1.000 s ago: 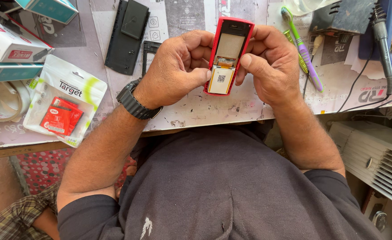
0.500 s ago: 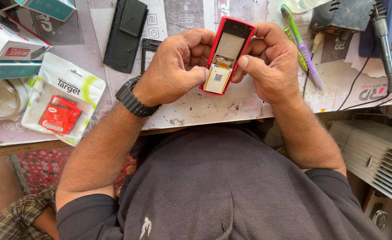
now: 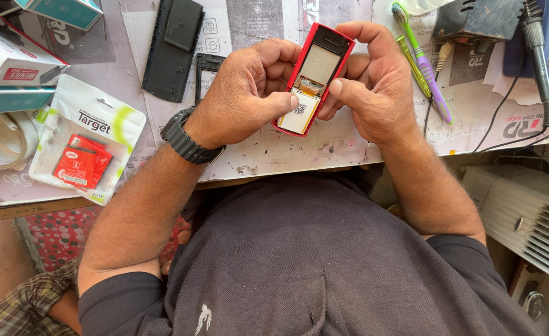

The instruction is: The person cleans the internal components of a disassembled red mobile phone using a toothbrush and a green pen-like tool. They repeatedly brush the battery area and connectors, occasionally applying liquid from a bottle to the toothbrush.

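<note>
**A:** What have you got in your fingers right now?

**B:** Both hands are on the red phone shell (image 3: 315, 78), opened up with its insides facing me. It's held just above the bench (image 3: 287, 155), tilted, top end pointing away from me. My left hand (image 3: 243, 93) is curled along its left side, thumb laid flat on the white panel (image 3: 299, 112) at the near end, the other fingers folded behind the shell. My right hand (image 3: 374, 87) wraps the other side, forefinger hooked over the top corner, thumb tip pressing the shell's right edge.

**A:** Anything different from a moment ago?

**B:** Hardly. A second back the grip was the same; my left thumb has slid a touch further onto the white panel, and the shell hasn't left my hands. I'd read that as seating or feeling the panel, with the work on it unfinished.

**A:** And around the phone?

**B:** Nearest, left of the shell, my black wristwatch (image 3: 184, 137). Further left of it lies a white pouch with a red pack inside (image 3: 85, 146). Beyond the shell to the left, a thin black frame (image 3: 207, 65), then a flat black back cover (image 3: 174, 46). Just right of the shell, a toothbrush with a purple handle (image 3: 427, 65) beside a green pen-like tool (image 3: 411, 59). Far right, a dark soldering-type wand (image 3: 535, 43); far left, stacked small boxes (image 3: 13, 59).
</note>
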